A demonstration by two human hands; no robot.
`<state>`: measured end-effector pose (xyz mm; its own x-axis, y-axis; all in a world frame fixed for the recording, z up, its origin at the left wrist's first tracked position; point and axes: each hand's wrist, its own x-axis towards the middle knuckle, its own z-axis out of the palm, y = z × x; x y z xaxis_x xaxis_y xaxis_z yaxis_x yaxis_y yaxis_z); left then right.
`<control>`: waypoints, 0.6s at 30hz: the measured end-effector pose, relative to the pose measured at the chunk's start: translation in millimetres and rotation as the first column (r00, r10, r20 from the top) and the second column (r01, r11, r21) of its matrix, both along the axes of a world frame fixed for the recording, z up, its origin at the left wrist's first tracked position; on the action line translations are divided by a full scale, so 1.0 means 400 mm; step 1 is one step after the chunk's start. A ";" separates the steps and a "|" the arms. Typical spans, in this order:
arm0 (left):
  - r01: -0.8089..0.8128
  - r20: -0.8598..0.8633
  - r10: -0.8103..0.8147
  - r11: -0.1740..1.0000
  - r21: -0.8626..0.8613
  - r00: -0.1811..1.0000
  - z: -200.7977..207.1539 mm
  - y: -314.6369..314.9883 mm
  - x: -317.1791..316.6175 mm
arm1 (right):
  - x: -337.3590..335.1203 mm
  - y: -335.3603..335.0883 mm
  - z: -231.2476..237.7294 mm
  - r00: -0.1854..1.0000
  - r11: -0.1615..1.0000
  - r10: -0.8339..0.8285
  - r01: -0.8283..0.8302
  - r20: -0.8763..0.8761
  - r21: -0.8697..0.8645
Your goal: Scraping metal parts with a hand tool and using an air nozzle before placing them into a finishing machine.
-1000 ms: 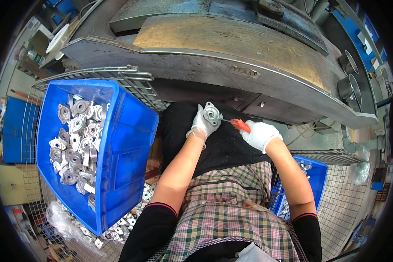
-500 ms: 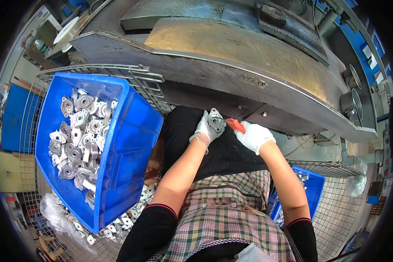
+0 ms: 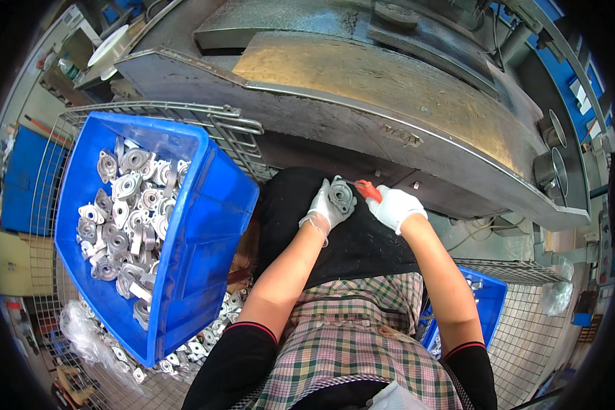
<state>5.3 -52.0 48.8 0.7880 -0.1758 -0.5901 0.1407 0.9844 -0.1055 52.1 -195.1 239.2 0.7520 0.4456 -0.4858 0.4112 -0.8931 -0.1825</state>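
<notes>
My left hand [image 3: 321, 210], in a white glove, is closed round a grey cast metal part [image 3: 342, 195] with a round ringed centre and ear-like ends, held above my lap. My right hand [image 3: 397, 209], gloved too, grips a tool by its red handle [image 3: 367, 190]. The tool's thin tip points left at the upper edge of the casting; whether it touches cannot be made out. Left of my arm, a tilted blue bin [image 3: 205, 239] holds many similar metal castings [image 3: 118, 241].
A worn metal workbench [image 3: 362, 82] spans the far side, its front edge beyond my hands. Wire mesh cages [image 3: 519, 328] stand on both sides. A second blue bin [image 3: 490, 301] sits right of my arm. Loose castings and clear plastic [image 3: 85, 335] lie under the large bin.
The casting in my left hand has turned slightly and sits a bit lower. My right hand, still on the red-handled tool, has shifted slightly left. The view has tilted a little.
</notes>
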 end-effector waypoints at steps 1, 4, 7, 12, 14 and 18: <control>0.000 0.009 0.000 1.000 -0.006 1.000 0.001 0.001 0.001 | 0.001 0.001 -0.001 1.000 1.000 0.004 -0.004 0.000 0.000; -0.003 0.016 0.003 1.000 -0.013 1.000 0.005 0.002 0.001 | 0.001 0.005 0.003 1.000 1.000 0.015 -0.015 -0.012 0.006; -0.004 0.006 0.004 1.000 -0.005 1.000 0.015 -0.001 0.002 | 0.001 0.004 0.003 1.000 1.000 0.015 -0.015 -0.011 0.005; -0.001 -0.021 0.001 1.000 0.008 1.000 0.015 -0.002 -0.003 | -0.004 0.009 0.010 0.999 0.999 0.030 -0.031 -0.023 -0.021; -0.020 0.019 0.020 1.000 -0.011 1.000 0.009 -0.001 -0.004 | -0.006 0.010 0.010 0.999 0.999 0.028 -0.029 -0.023 -0.019; 0.000 0.053 -0.001 1.000 0.004 0.999 0.009 0.002 -0.005 | -0.003 0.006 0.007 0.999 0.999 0.035 -0.035 -0.010 -0.025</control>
